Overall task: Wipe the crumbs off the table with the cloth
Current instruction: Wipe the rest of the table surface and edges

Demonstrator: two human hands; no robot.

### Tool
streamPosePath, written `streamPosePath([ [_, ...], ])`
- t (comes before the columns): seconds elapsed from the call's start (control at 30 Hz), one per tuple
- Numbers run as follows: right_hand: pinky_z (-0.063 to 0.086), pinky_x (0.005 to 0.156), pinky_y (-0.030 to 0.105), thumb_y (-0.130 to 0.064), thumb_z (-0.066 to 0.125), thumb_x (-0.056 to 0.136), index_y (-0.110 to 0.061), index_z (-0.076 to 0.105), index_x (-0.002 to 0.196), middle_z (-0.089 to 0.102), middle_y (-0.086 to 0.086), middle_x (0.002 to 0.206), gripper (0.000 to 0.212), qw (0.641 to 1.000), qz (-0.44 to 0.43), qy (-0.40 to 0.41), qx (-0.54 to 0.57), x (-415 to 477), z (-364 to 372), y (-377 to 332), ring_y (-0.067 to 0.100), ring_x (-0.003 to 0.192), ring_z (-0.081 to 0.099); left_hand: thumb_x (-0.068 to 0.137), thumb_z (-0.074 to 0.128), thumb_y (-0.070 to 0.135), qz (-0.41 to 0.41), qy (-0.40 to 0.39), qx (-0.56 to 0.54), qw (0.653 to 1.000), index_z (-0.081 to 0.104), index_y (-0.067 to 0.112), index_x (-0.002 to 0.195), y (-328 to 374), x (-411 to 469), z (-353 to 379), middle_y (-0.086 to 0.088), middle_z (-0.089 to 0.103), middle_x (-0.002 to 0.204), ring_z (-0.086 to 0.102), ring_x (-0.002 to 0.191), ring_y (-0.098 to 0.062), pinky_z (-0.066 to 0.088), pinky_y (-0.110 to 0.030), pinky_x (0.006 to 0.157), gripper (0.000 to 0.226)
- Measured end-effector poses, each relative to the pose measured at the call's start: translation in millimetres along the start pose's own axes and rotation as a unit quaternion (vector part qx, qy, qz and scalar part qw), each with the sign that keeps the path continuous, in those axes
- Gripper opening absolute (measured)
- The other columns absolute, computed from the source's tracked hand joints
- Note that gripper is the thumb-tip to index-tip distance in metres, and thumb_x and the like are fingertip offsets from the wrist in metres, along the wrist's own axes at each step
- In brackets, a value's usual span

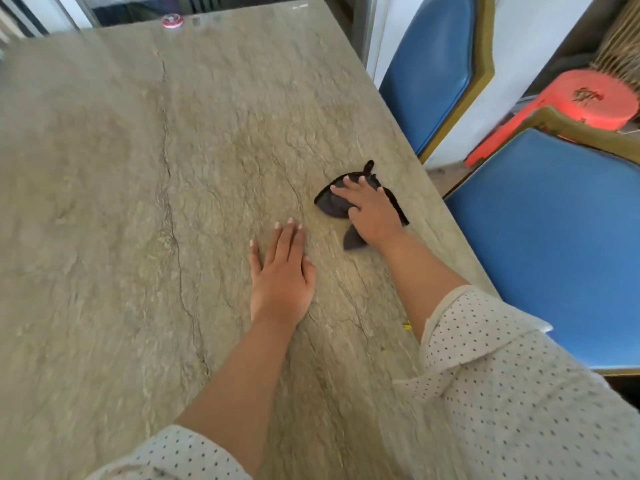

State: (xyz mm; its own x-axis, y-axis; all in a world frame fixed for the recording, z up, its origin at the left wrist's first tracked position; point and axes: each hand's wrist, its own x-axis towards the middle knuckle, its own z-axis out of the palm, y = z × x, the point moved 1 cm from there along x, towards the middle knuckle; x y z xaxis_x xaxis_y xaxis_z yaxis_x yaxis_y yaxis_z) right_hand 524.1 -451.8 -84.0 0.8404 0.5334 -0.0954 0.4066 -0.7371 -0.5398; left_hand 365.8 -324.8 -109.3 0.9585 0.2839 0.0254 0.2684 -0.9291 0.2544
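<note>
Surface (138,202): wide slab with a veined stone pattern, filling most of the view. All positions below are taken from the cloth.

Blue chair (540,254): padded seat in a gold frame, off the surface's edge to the right of the cloth. A second blue chair (429,71) stands beyond the cloth, and an orange stool (585,98) is farther right again.

Left hand (282,275): open, fingers straight and close together, palm flat on bare surface just left of the cloth and nearer the person. It holds nothing and reads as a brace.

Right hand (372,213): open, fingers spread, pressing flat on top of the cloth. No pinch or curl shows.

Cloth (330,206): small, dark and crumpled, lying on the surface near its right edge. Corners poke out from under the hand on the far and near sides.

Crumbs (407,326): a few yellow specks, nearer the person than the cloth, beside the right forearm. Any others cannot be told from the stone pattern.

Judgement: a wiping stroke is in hand, and the visible specks are not yet reached.
- Press with a flat palm so the cloth does not bunch and skip.
- Draw it through the specks in one direction towards the right edge, with overlapping passes; scrubbing back and forth would scatter them.
- The sleeve may drag through the specks first.
</note>
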Motion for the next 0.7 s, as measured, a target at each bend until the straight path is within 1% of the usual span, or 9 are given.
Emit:
streamPosePath([
  [0.1, 0.001, 0.116, 0.031, 0.011, 0.043, 0.08, -0.022, 0.063, 0.124, 0.045, -0.002, 0.145, 0.058, 0.991, -0.044, -0.015, 0.125, -55.7, 0.6, 8.8, 0.009, 0.141, 0.023, 0.099, 0.019, 0.033, -0.012, -0.015, -0.004, 1.0, 0.008, 0.025, 0.153, 0.8, -0.6, -0.7, 0.009, 0.0, 0.162, -0.01, 0.147, -0.009, -0.002, -0.051, 0.119, 0.055],
  [0.17, 0.003, 0.119, 0.032, 0.014, 0.043, 0.078, -0.02, 0.07, 0.111, 0.055, -0.004, 0.135, 0.054, 0.984, -0.02, 0.007, 0.177, -88.9, -5.0, 28.0, 0.003, 0.136, 0.031, 0.1, 0.017, 0.034, -0.012, -0.02, -0.003, 1.0, 0.005, 0.025, 0.153, 1.8, -0.6, -2.1, 0.008, -0.003, 0.162, -0.012, 0.147, -0.009, -0.004, -0.05, 0.119, 0.056],
  [0.2, 0.004, 0.12, 0.034, 0.014, 0.043, 0.078, -0.022, 0.07, 0.109, 0.056, -0.005, 0.133, 0.055, 0.982, 0.003, 0.028, 0.188, -98.6, -9.8, 37.1, 0.004, 0.136, 0.032, 0.1, 0.015, 0.034, -0.011, -0.024, -0.001, 1.0, 0.003, 0.025, 0.153, 2.4, -0.9, -2.7, 0.008, -0.004, 0.162, -0.013, 0.147, -0.009, -0.005, -0.05, 0.119, 0.056],
  [0.23, 0.003, 0.12, 0.035, 0.013, 0.042, 0.079, -0.024, 0.068, 0.112, 0.053, -0.006, 0.135, 0.056, 0.982, 0.026, 0.046, 0.18, -101.4, -15.3, 44.1, 0.007, 0.139, 0.031, 0.1, 0.014, 0.034, -0.01, -0.028, 0.001, 1.0, 0.002, 0.025, 0.153, 2.8, -1.4, -2.8, 0.008, -0.006, 0.162, -0.014, 0.146, -0.01, -0.006, -0.05, 0.119, 0.056],
  [0.3, -0.001, 0.119, 0.036, 0.007, 0.04, 0.085, -0.026, 0.056, 0.13, 0.039, -0.004, 0.149, 0.059, 0.99, 0.062, 0.063, 0.11, -87.5, -22.6, 50.0, 0.013, 0.145, 0.019, 0.1, 0.013, 0.035, -0.01, -0.029, 0.004, 1.0, 0.001, 0.024, 0.153, 3.2, -2.0, -1.9, 0.008, -0.007, 0.161, -0.015, 0.146, -0.01, -0.005, -0.05, 0.119, 0.055],
  [0.37, -0.002, 0.117, 0.041, 0.001, 0.037, 0.089, -0.026, 0.037, 0.144, 0.022, -0.001, 0.157, 0.062, 0.993, 0.096, 0.058, 0.032, -62.0, -24.3, 44.7, 0.018, 0.147, 0.007, 0.1, 0.014, 0.034, -0.008, -0.019, 0.003, 1.0, 0.004, 0.024, 0.153, 3.1, -2.4, -1.0, 0.007, -0.004, 0.162, -0.013, 0.147, -0.011, -0.004, -0.05, 0.119, 0.055],
  [0.43, -0.001, 0.117, 0.045, -0.004, 0.035, 0.09, -0.027, 0.027, 0.149, 0.013, 0.001, 0.16, 0.064, 0.994, 0.105, 0.042, -0.007, -39.3, -19.4, 31.5, 0.021, 0.148, 0.002, 0.1, 0.018, 0.033, -0.006, -0.005, -0.002, 1.0, 0.009, 0.024, 0.153, 2.3, -1.6, 0.1, 0.007, 0.001, 0.162, -0.009, 0.148, -0.011, -0.002, -0.051, 0.119, 0.055],
  [0.6, -0.001, 0.117, 0.043, -0.003, 0.035, 0.091, -0.028, 0.028, 0.148, 0.011, -0.001, 0.16, 0.063, 0.999, 0.021, -0.02, -0.02, -40.9, 11.2, -15.0, 0.02, 0.148, 0.0, 0.099, 0.022, 0.032, 0.002, 0.004, -0.012, 1.0, 0.015, 0.023, 0.153, 1.2, 0.4, 1.6, 0.006, 0.006, 0.161, -0.004, 0.148, -0.011, -0.001, -0.051, 0.119, 0.055],
  [0.7, -0.001, 0.117, 0.041, -0.003, 0.037, 0.091, -0.031, 0.03, 0.147, 0.014, -0.003, 0.16, 0.064, 0.999, -0.006, -0.031, -0.022, -69.5, 27.9, -32.1, 0.018, 0.148, 0.002, 0.099, 0.03, 0.022, 0.01, 0.021, -0.05, 0.998, 0.023, 0.017, 0.151, -2.5, 0.6, 0.7, 0.003, 0.015, 0.16, 0.004, 0.148, -0.014, -0.001, -0.047, 0.12, 0.053],
])
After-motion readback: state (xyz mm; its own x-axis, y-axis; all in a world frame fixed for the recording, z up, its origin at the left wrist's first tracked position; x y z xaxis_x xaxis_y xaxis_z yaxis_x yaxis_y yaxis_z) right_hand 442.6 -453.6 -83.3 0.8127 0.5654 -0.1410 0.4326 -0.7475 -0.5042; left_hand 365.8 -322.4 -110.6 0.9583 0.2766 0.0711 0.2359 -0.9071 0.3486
